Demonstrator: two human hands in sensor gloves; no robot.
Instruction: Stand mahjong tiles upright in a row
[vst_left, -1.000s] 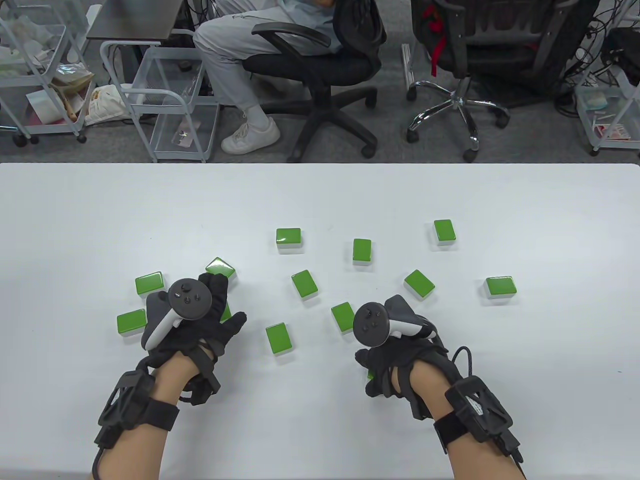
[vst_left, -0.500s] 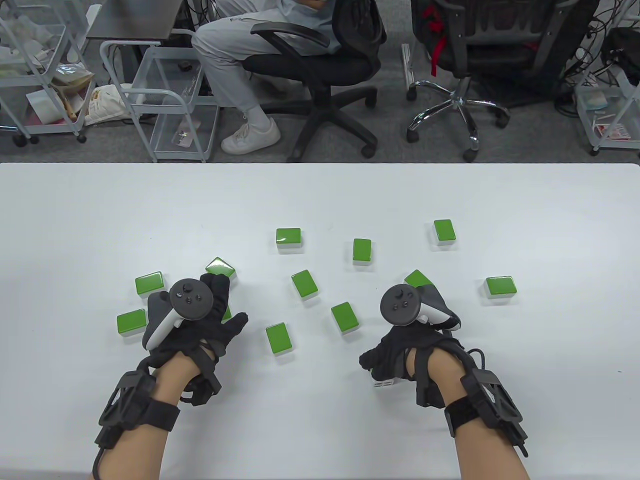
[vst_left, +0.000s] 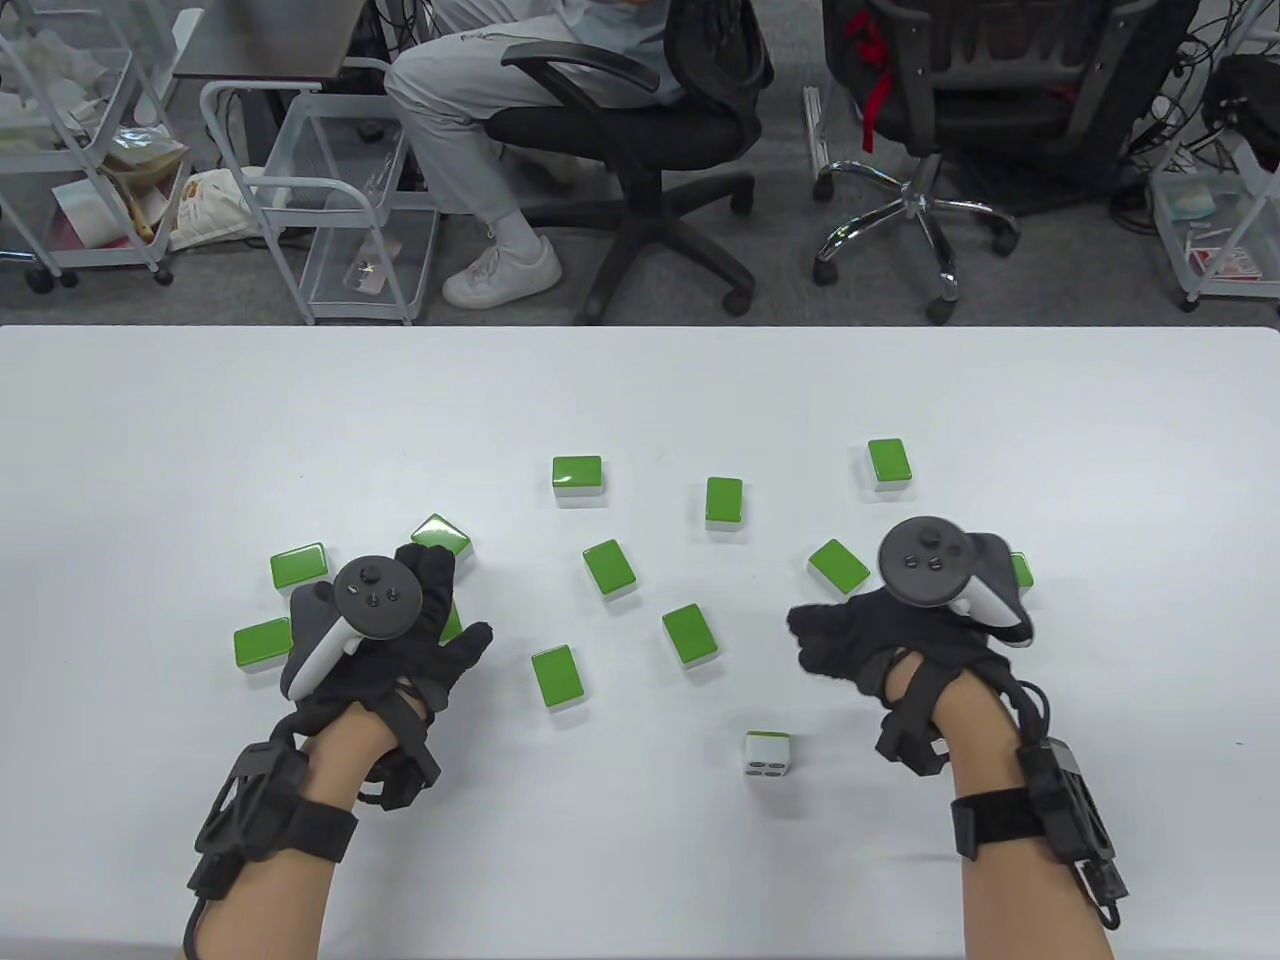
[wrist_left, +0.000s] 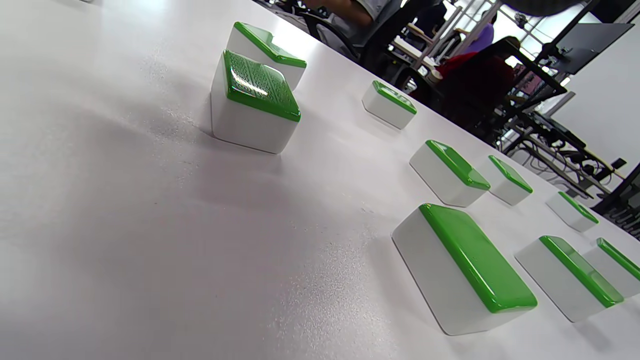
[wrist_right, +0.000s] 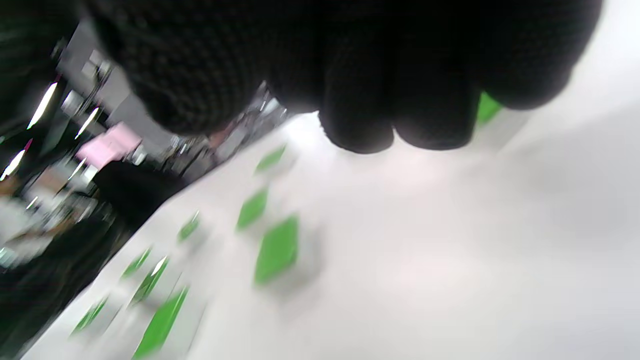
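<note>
Table view: standing now near the front edge of the white table (vst_left: 640, 400), one white mahjong tile with a green back (vst_left: 767, 753), up on its end, with small dark marks on its face, too small for reading. Sitting under the right hand half a second ago, out in the open now. Right hand in a black glove (vst_left: 890, 640) moving off toward the right edge, hovering by a flat green tile (vst_left: 838, 568) and partly covering another; holding nothing, fingers curled loosely. Left hand in a black glove (vst_left: 400, 650) resting in the same spot near the left edge, fingers spread over flat tiles. Meaning one tile done, about a dozen lying flat, waiting.

Left wrist view: showing only flat green-backed tiles (wrist_left: 462, 265), no fingers, no writing.

Right wrist view: showing blurry black fingertips (wrist_right: 400, 120) bunched close, touching nothing clearly.
</note>
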